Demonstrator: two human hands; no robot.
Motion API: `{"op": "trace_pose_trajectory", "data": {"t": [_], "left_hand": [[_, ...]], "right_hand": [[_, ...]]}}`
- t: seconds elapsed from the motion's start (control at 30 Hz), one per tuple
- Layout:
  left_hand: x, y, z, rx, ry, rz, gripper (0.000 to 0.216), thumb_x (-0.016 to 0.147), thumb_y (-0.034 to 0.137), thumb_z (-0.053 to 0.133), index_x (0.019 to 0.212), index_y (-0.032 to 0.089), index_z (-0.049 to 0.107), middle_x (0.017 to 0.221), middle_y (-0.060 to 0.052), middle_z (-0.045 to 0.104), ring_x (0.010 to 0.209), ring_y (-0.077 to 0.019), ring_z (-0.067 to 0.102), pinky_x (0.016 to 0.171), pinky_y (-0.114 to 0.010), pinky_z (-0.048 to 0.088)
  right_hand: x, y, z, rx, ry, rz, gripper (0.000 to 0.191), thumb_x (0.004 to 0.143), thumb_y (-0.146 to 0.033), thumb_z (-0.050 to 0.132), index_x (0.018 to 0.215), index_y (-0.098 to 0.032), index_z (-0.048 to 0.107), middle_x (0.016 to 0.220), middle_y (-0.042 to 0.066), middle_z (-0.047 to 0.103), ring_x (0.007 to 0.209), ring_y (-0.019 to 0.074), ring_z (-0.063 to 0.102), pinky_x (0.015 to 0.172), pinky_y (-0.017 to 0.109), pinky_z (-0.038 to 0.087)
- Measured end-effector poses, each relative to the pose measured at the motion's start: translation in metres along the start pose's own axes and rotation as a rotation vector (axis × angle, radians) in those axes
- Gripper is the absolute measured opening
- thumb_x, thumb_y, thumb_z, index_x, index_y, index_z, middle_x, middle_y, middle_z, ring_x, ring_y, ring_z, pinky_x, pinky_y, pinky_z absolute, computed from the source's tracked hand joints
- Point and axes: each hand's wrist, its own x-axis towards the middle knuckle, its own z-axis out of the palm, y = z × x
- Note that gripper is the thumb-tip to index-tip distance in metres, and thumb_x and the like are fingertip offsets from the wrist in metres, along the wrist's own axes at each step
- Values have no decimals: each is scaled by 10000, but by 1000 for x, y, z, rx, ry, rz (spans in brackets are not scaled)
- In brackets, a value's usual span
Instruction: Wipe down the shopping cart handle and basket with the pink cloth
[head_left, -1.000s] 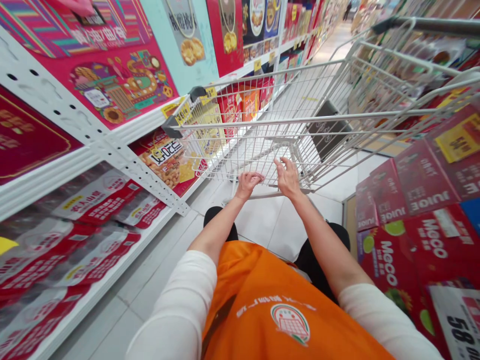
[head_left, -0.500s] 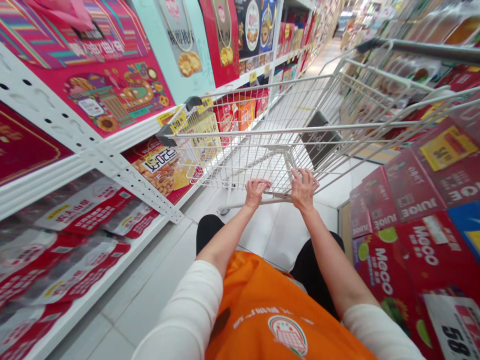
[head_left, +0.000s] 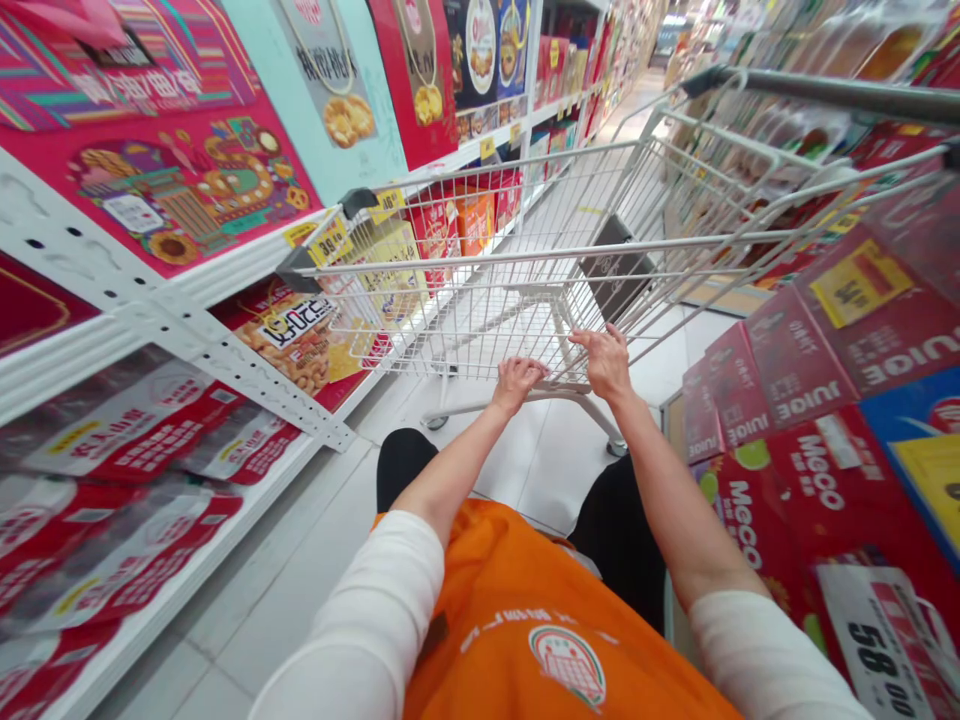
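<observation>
A wire shopping cart [head_left: 465, 262] stands across the aisle in front of me, its basket showing nothing inside. My left hand [head_left: 519, 384] is at the lower edge of the basket, fingers curled and pressed together; whether they grip a wire or something small is hidden. Just right of it, my right hand [head_left: 606, 362] is raised before the basket's lower right part. Its fingers are apart, with one stretched leftward over the wires. I cannot tell if it touches them. A dark panel [head_left: 616, 268] hangs on the basket behind this hand.
White shelves [head_left: 172, 330] with gift boxes and red-and-white packs run along the left. Stacked red drink cartons [head_left: 817, 480] with price cards rise on the right. Between them lies the tiled floor [head_left: 300, 545]. The cart's handle bar [head_left: 832, 93] is at upper right.
The view has shifted slightly, so the shelves and cart sit further left. My right hand has turned, its fingers moving from upward and spread to leftward. My left hand stays by the basket's lower edge.
</observation>
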Motion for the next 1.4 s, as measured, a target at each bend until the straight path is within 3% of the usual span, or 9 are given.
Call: {"op": "trace_pose_trajectory", "data": {"t": [0.1, 0.27, 0.43, 0.57, 0.67, 0.8, 0.9, 1.2, 1.4], "left_hand": [[-5, 3, -1, 7, 1, 3, 200, 1025, 366, 548, 1038, 329, 744, 1174, 0, 729, 1069, -217, 536, 899, -390, 363], [34, 30, 4, -61, 126, 191, 271, 1059, 348, 465, 1145, 341, 722, 1201, -24, 717, 1166, -209, 548, 996, -393, 364], [25, 32, 21, -16, 80, 72, 203, 1024, 333, 546, 1030, 296, 745, 1114, -57, 730, 1058, -232, 557, 904, -409, 381], [-3, 24, 23, -3, 54, 39, 124, 984, 319, 621, 970, 300, 742, 1062, -41, 730, 998, -227, 545, 845, -389, 382], [7, 32, 18, -20, 55, 91, 176, 1012, 359, 572, 1074, 332, 735, 1135, -34, 725, 1065, -216, 552, 916, -392, 385], [46, 52, 16, -71, 95, 254, 248, 1052, 343, 489, 1133, 348, 723, 1177, -25, 728, 1174, -201, 552, 1014, -403, 362], [59, 57, 23, -74, 120, 239, 256, 1053, 355, 485, 1111, 348, 734, 1193, -23, 727, 1180, -202, 553, 1008, -408, 367], [21, 37, 46, -29, 81, 112, 186, 999, 383, 588, 1016, 324, 764, 1094, -43, 734, 1029, -222, 546, 900, -388, 391], [24, 57, 42, -22, 73, 205, 204, 1016, 389, 560, 1059, 333, 750, 1099, -41, 732, 1036, -210, 574, 921, -386, 400]], "right_hand": [[1, 4, -3, 3, -44, -4, 660, 1056, -296, 84, 1109, -260, 742, 1202, 30, 767, 1162, 183, 665, 1149, 451, 301], [4, 5, -8, -27, -125, 26, 644, 1042, -262, 68, 1178, -250, 698, 1179, 45, 774, 1085, 194, 684, 1093, 446, 297], [-6, 5, -9, 54, -110, 22, 664, 1044, -315, 18, 1206, -258, 660, 1177, 49, 756, 1186, 194, 638, 1116, 432, 293], [-20, 14, -11, -31, 173, 127, 676, 1039, -392, 23, 1162, -231, 667, 1183, 105, 683, 1169, 227, 610, 1088, 442, 337], [-23, 27, -9, -91, 380, 296, 635, 1038, -414, 69, 1244, -205, 632, 1321, 151, 600, 1275, 265, 535, 1069, 466, 345], [-18, 46, -3, -56, 190, 294, 598, 1032, -300, 87, 1280, -236, 627, 1337, 106, 643, 1376, 248, 476, 1113, 502, 273], [-17, 56, -2, -48, 101, 283, 608, 1031, -270, 94, 1215, -262, 673, 1327, 73, 671, 1413, 226, 464, 1125, 496, 245], [-14, 63, -17, 149, 49, 301, 734, 1048, -401, 4, 1220, -251, 701, 1372, 89, 673, 1462, 228, 453, 1110, 493, 290], [-12, 61, -25, 140, 16, 277, 716, 1054, -378, 23, 1238, -261, 705, 1405, 87, 658, 1467, 233, 453, 1087, 490, 307]]}}
